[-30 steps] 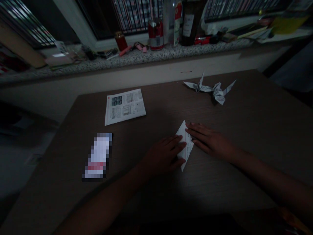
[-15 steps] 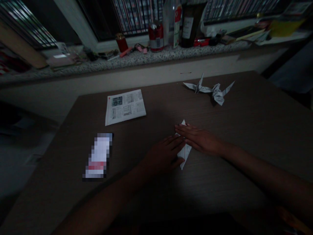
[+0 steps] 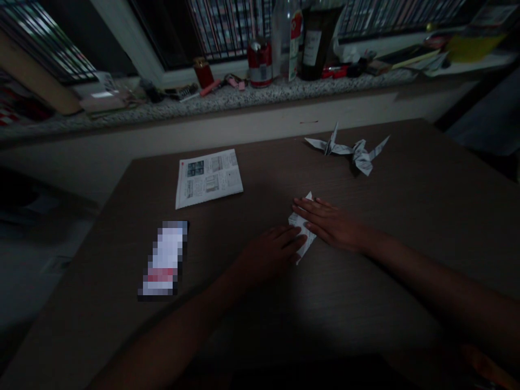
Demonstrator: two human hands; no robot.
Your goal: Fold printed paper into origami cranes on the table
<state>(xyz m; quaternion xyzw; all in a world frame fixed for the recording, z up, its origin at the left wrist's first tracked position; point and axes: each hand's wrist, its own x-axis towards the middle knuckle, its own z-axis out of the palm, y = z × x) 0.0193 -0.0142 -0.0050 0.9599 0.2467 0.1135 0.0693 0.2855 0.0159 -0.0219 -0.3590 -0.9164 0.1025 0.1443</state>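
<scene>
A small folded piece of printed paper (image 3: 301, 223) lies flat on the dark wooden table (image 3: 260, 325), its pointed ends showing above and below my hands. My right hand (image 3: 331, 223) rests flat across its upper right part with the fingers stretched out. On its lower left side, my left hand (image 3: 274, 252) touches it with extended fingertips; the left thumb is hard to make out in the dim light. Both hands cover parts of the paper. Farther back on the table stand two folded paper cranes (image 3: 330, 145), the right crane (image 3: 363, 158) close beside the other.
A folded newspaper sheet (image 3: 209, 179) lies at the back left, with a phone (image 3: 164, 260), its screen blurred, in front of it. Behind the table, a granite windowsill (image 3: 260, 96) bears a red can (image 3: 260, 62), bottles (image 3: 312, 43) and other small items.
The folded paper has turned slightly, its top point shifting up and to the right. My left fingers have drawn back a little, baring more of its left side.
</scene>
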